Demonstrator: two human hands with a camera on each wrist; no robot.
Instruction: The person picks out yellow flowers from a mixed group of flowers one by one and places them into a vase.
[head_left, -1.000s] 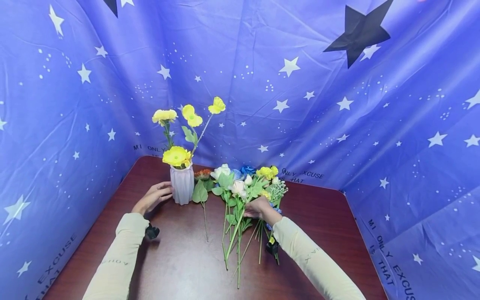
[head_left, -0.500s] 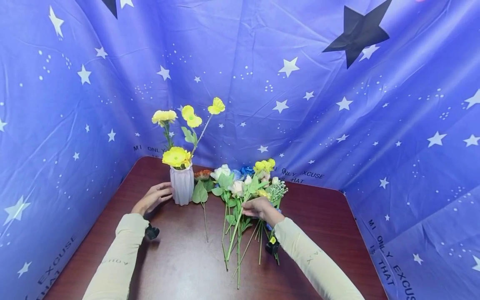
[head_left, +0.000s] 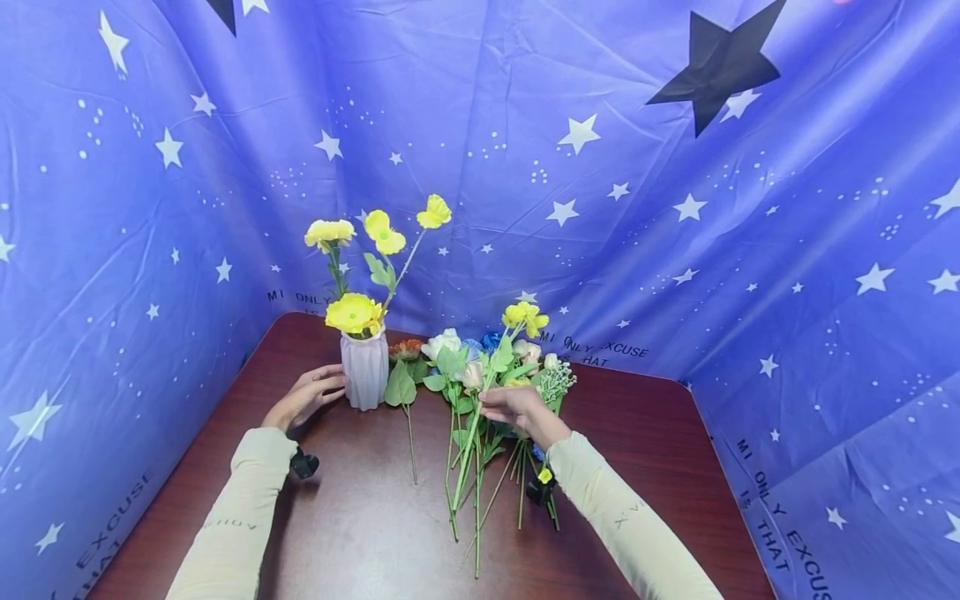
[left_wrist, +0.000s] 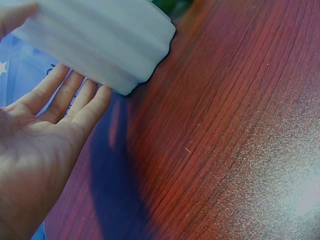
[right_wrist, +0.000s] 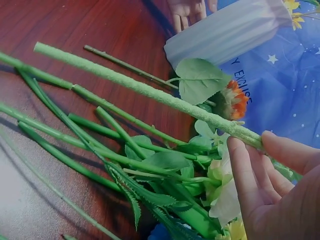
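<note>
A pale ribbed vase (head_left: 364,371) stands upright at the left, with several yellow flowers (head_left: 352,314) in it. My left hand (head_left: 306,397) rests its fairly straight fingers (left_wrist: 90,107) against the vase's side, low down near its base; the thumb is at the upper edge of the left wrist view. With thumb and fingers my right hand (head_left: 517,410) pinches the green stem of a yellow flower (head_left: 525,317), whose head rises above the pile. In the right wrist view the stem (right_wrist: 145,91) slants over the other stems, its cut end free.
Under the right hand lies a pile of flowers: a white rose (head_left: 442,342), blue blooms (head_left: 491,341), and small white sprigs (head_left: 555,379). An orange flower (head_left: 406,349) lies between vase and pile. A starry blue cloth (head_left: 495,125) surrounds the brown table (head_left: 360,517).
My right hand has lifted the yellow flower up from the pile and shifted slightly left, its head rising leftward. The left hand and the vase have stayed put.
</note>
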